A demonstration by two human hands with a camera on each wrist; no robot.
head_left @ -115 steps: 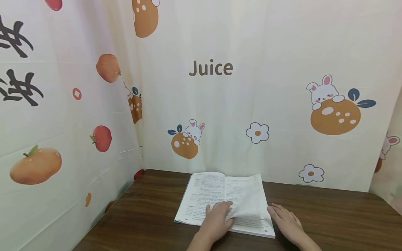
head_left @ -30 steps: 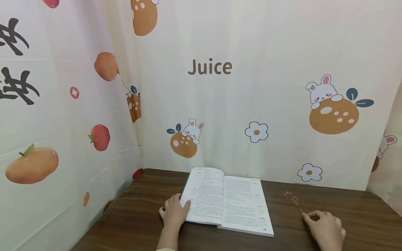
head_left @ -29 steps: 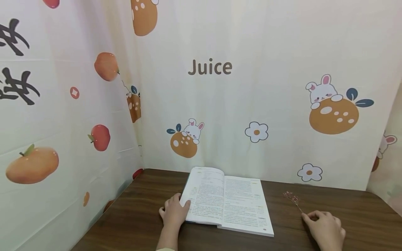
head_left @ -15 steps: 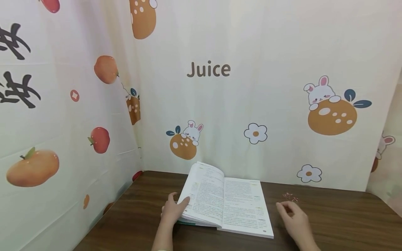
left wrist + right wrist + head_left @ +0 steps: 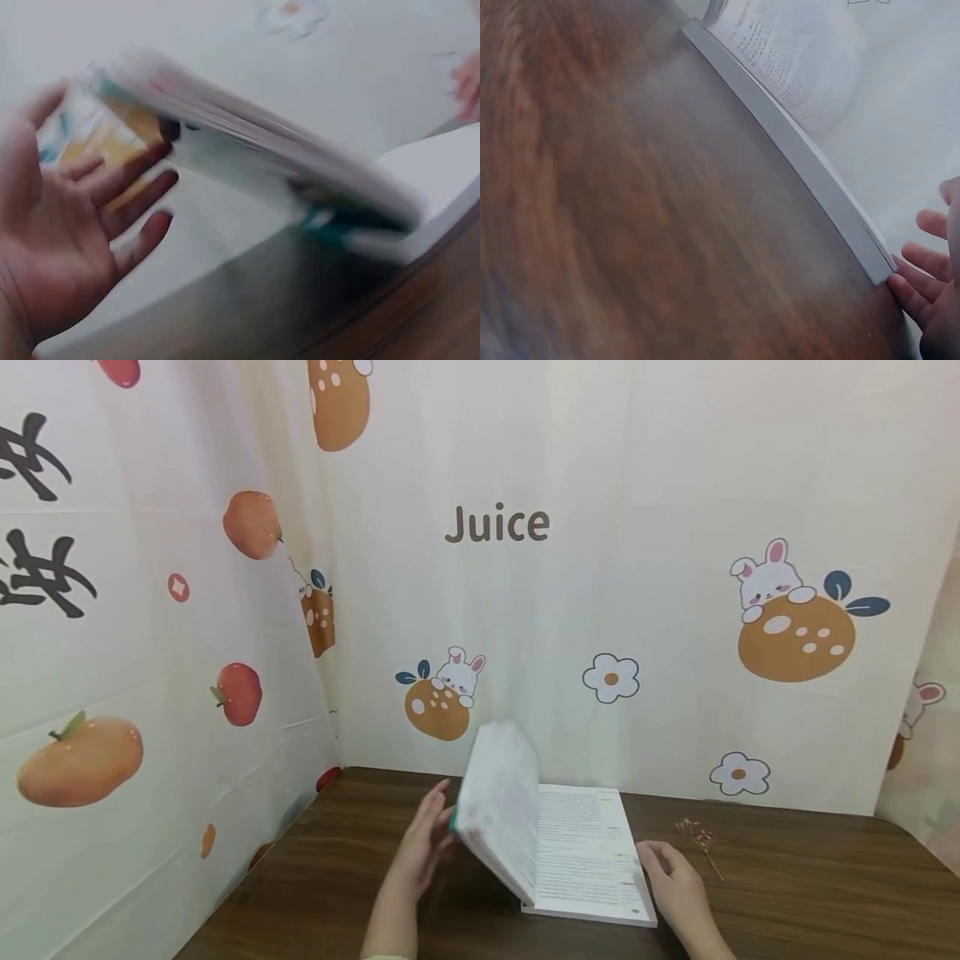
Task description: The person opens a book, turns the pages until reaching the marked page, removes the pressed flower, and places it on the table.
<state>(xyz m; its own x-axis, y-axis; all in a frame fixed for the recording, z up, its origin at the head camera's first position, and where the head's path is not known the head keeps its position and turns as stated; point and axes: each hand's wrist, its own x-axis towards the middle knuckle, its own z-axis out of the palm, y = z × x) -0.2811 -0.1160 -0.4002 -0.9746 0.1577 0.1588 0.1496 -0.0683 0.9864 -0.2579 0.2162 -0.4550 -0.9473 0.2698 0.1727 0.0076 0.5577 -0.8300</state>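
A thick book (image 5: 581, 852) lies spread on the table, its right half flat and its left half raised steeply, blurred with motion. My left hand (image 5: 416, 843) is behind the raised half, on the cover side. In the left wrist view, the fingers of that hand (image 5: 67, 217) are extended and spread beside the cover (image 5: 131, 142). My right hand (image 5: 675, 881) is at the book's right edge with loosely bent fingers. The right wrist view has its fingertips (image 5: 901, 281) right at the corner of the page block (image 5: 780, 142). A thin sprig with small pink blossoms (image 5: 703, 839) lies right of the book.
The dark wooden table (image 5: 300, 877) extends to both sides of the book. A printed curtain (image 5: 525, 610) hangs right behind the table, and another patterned curtain (image 5: 150, 635) runs along the left.
The book's left half has risen from lying flat to steep. My left hand no longer has its thumb on the pages. My right hand has released the sprig and moved left to the book.
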